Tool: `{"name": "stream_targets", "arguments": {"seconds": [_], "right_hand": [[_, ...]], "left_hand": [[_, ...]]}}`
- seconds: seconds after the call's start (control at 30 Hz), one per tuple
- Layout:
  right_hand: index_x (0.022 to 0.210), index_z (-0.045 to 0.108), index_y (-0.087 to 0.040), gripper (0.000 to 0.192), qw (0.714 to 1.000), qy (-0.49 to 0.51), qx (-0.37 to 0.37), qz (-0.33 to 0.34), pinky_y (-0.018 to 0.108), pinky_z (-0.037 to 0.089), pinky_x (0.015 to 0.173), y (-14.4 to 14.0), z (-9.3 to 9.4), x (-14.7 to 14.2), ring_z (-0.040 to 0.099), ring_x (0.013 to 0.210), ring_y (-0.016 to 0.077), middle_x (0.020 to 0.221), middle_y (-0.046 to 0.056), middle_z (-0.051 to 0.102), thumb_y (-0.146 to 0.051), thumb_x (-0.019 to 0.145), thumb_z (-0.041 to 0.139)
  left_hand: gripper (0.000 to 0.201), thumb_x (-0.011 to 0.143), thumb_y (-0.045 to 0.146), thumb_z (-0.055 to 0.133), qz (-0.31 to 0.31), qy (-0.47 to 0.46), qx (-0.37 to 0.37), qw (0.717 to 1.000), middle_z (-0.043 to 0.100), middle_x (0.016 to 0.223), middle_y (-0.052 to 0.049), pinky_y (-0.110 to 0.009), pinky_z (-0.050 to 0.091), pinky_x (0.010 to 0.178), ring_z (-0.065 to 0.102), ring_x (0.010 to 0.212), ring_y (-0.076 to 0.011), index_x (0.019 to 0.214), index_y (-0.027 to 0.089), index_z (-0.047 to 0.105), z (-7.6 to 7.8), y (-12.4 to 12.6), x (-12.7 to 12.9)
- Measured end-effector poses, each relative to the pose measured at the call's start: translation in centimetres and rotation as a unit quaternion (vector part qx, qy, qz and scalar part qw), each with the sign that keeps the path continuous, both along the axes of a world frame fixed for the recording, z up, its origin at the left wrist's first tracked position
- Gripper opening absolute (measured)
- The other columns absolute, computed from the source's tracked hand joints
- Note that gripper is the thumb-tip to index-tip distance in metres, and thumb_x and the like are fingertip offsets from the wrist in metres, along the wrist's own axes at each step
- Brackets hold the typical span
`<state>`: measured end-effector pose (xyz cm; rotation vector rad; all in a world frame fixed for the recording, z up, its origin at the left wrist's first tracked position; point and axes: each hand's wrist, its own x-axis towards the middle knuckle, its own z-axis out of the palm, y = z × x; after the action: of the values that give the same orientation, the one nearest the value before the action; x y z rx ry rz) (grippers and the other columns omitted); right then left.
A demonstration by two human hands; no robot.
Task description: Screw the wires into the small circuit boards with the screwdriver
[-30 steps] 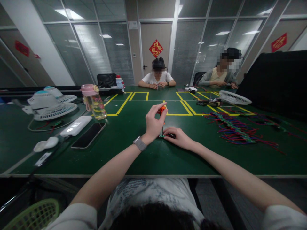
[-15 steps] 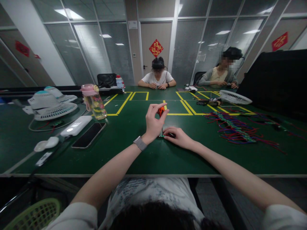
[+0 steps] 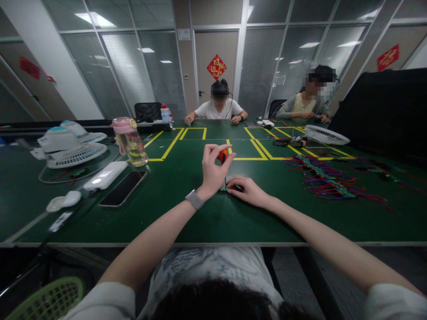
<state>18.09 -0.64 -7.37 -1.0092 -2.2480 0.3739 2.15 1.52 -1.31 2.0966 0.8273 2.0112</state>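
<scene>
My left hand (image 3: 215,171) is closed around the orange-and-black handle of a screwdriver (image 3: 223,155), which stands upright with its thin shaft pointing down. Below it, a small green circuit board (image 3: 224,190) lies on the green table (image 3: 187,222), partly hidden by my left wrist. My right hand (image 3: 245,190) rests on the table with its fingertips pressed at the board's right edge. A small black part (image 3: 238,188) shows under those fingers; I cannot make out its kind.
To the left are a phone (image 3: 123,189), a white power bank (image 3: 105,175), a bottle (image 3: 130,142) and white fans (image 3: 71,146). At right lies a strip of circuit boards with red and blue wires (image 3: 328,175), near a dark screen (image 3: 390,120). Two people sit across.
My hands and the screwdriver hold nearly the same pose. The person opposite has spread their hands apart, one reaching toward the left.
</scene>
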Motion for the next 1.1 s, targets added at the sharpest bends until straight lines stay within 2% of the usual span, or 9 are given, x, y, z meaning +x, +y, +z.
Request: {"name": "stream_targets", "arguments": {"seconds": [0.13,0.23,0.4,0.47,0.6,0.67,0.87,0.97,1.1], "right_hand": [[0.089,0.069,-0.018,0.011,1.0,-0.003,0.002,0.003,0.036,0.05,0.089,-0.02,0.07,-0.01,0.065,0.096,0.021,0.102,0.009,0.07,-0.023,0.086,0.061],[0.09,0.069,-0.018,0.01,1.0,-0.003,-0.001,0.003,0.036,0.05,0.09,-0.03,0.12,-0.02,0.065,0.097,0.0209,0.103,0.008,0.07,-0.023,0.086,0.061],[0.089,0.069,-0.017,0.01,1.0,-0.001,0.001,0.003,0.035,0.05,0.09,0.01,0.09,-0.02,0.065,0.097,0.0207,0.103,0.009,0.07,-0.022,0.086,0.061],[0.089,0.069,-0.017,0.01,1.0,0.0,0.002,0.003,0.035,0.05,0.089,0.05,0.04,0.01,0.065,0.097,0.0207,0.102,0.009,0.07,-0.022,0.086,0.061],[0.089,0.069,-0.018,0.01,1.0,0.0,0.004,0.005,0.035,0.05,0.089,0.11,-0.04,0.05,0.065,0.096,0.0204,0.102,0.008,0.07,-0.023,0.086,0.061],[0.09,0.069,-0.019,0.01,1.0,-0.001,0.005,0.006,0.035,0.05,0.089,0.13,-0.07,0.04,0.065,0.096,0.0203,0.102,0.008,0.07,-0.023,0.086,0.061],[0.089,0.07,-0.018,0.011,1.0,-0.002,0.006,0.002,0.035,0.05,0.089,0.12,-0.06,-0.01,0.065,0.096,0.0208,0.102,0.009,0.07,-0.023,0.086,0.061],[0.089,0.07,-0.018,0.011,1.0,-0.004,0.007,0.002,0.035,0.051,0.088,0.1,0.01,-0.01,0.065,0.096,0.0205,0.102,0.009,0.07,-0.023,0.086,0.06],[0.089,0.069,-0.017,0.011,1.0,-0.006,0.007,0.004,0.035,0.05,0.088,0.05,0.11,-0.02,0.065,0.096,0.0205,0.102,0.009,0.07,-0.023,0.086,0.06]], "left_hand": [[0.027,0.096,0.031,0.045,-0.04,0.009,-0.021,0.999,0.059,0.109,-0.007,-0.027,0.049,0.082,0.06,0.095,-0.0143,0.115,0.023,0.063,-0.13,0.06,0.02],[0.032,0.099,0.028,0.039,-0.096,-0.002,-0.052,0.994,0.065,0.113,-0.007,-0.026,0.05,0.077,0.064,0.089,-0.0135,0.125,0.023,0.057,-0.3,0.23,0.08],[0.021,0.086,0.029,0.064,-0.013,0.0,-0.017,1.0,0.06,0.094,-0.004,-0.027,0.049,0.079,0.059,0.085,-0.0144,0.105,0.022,0.068,-0.04,0.13,-0.03],[0.02,0.087,0.031,0.063,-0.001,0.002,-0.011,1.0,0.056,0.098,-0.005,-0.028,0.048,0.083,0.057,0.09,-0.0151,0.104,0.022,0.069,0.04,0.06,-0.07],[0.032,0.098,0.027,0.039,-0.09,0.001,-0.047,0.995,0.06,0.118,-0.007,-0.029,0.049,0.087,0.061,0.098,-0.0143,0.124,0.025,0.058,-0.22,0.2,0.06],[0.033,0.098,0.026,0.039,-0.116,-0.02,-0.067,0.991,0.062,0.121,-0.008,-0.028,0.05,0.083,0.064,0.093,-0.0137,0.128,0.025,0.054,-0.4,0.34,0.15],[0.02,0.083,0.024,0.067,-0.022,-0.018,-0.013,0.999,0.062,0.091,-0.002,-0.026,0.049,0.075,0.059,0.08,-0.0131,0.103,0.022,0.066,-0.08,0.19,0.03],[0.017,0.083,0.028,0.068,-0.003,-0.017,-0.001,1.0,0.058,0.095,-0.004,-0.026,0.049,0.076,0.058,0.084,-0.014,0.098,0.022,0.069,0.12,-0.01,-0.08],[0.029,0.097,0.029,0.042,-0.099,-0.009,-0.048,0.994,0.063,0.113,-0.006,-0.029,0.05,0.083,0.062,0.094,-0.0146,0.12,0.025,0.061,-0.16,0.14,-0.01]]}}
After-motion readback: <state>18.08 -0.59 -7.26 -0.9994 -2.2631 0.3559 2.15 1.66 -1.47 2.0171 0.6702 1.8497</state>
